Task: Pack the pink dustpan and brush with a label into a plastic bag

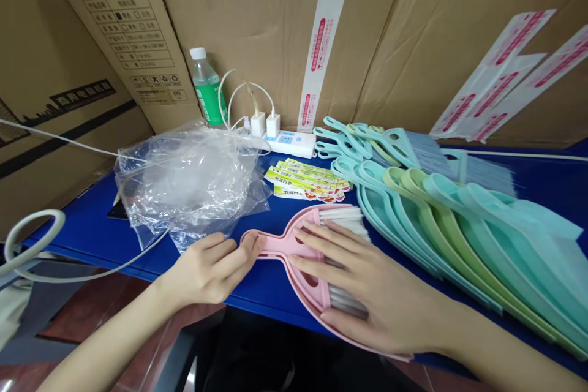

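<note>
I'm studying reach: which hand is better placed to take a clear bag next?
Left hand, probably: gripping the pink handle, it's nearer the clear bags; the right hand lies across the brush.

Looked like a packing workshop, this: cardboard boxes (257, 18) walled the blue desk (264, 288), and there lay nested dustpans (463, 239), clear bags (190, 174), piled printed cards (310, 180)!

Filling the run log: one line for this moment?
left hand: holding handles of pink brush and pink dustpan | right hand: spread over brush | brush: atop dustpan | clear plastic bags: left | teal/green dustpans: right
</note>
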The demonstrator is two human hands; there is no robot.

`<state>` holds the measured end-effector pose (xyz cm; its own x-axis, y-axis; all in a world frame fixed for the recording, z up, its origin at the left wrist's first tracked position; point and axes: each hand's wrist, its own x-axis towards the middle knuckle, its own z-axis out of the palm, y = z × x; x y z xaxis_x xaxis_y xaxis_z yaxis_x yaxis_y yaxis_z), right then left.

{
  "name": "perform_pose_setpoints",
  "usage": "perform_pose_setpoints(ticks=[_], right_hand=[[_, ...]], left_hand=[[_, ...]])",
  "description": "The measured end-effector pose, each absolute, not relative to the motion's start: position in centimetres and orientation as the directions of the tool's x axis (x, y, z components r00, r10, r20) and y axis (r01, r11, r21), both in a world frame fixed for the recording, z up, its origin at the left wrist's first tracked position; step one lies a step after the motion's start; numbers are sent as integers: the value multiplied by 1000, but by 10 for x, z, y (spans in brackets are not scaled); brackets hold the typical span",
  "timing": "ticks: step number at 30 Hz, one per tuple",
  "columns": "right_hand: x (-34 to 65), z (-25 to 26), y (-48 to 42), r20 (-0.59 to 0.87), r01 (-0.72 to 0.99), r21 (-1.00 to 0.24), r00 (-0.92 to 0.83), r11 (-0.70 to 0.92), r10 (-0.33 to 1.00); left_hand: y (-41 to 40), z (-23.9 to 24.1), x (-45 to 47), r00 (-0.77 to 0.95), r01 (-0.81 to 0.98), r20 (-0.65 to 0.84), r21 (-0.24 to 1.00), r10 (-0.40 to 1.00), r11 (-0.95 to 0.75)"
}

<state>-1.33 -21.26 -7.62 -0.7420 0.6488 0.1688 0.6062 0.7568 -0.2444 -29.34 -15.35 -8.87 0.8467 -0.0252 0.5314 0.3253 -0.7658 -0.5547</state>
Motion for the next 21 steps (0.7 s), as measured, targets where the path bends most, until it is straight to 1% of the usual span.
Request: perform_pose_setpoints(ticks=[4,8,11,14,18,21], right_hand=[[-14,-76,-214,178,606,-242,-740,758,648],[-15,-75,-214,189,588,-310,-732,747,655],[-16,-76,-214,199,573,-355,-726,739,658],[-17,-77,-214,208,574,-352,-723,740,659],[-16,-79,-214,191,569,-352,-734,744,652],[-14,-80,-214,164,567,-367,-741,738,651]], left_hand=[[-155,-86,-289,851,316,522,-591,-53,-742],[-157,-82,-285,857,302,511,-602,-66,-739],[-159,-77,-284,871,304,490,-602,-41,-738],[-162,-74,-285,884,324,467,-607,5,-726],[-164,-71,-285,877,344,479,-576,35,-741],[-163,-70,-285,879,327,474,-540,40,-776]])
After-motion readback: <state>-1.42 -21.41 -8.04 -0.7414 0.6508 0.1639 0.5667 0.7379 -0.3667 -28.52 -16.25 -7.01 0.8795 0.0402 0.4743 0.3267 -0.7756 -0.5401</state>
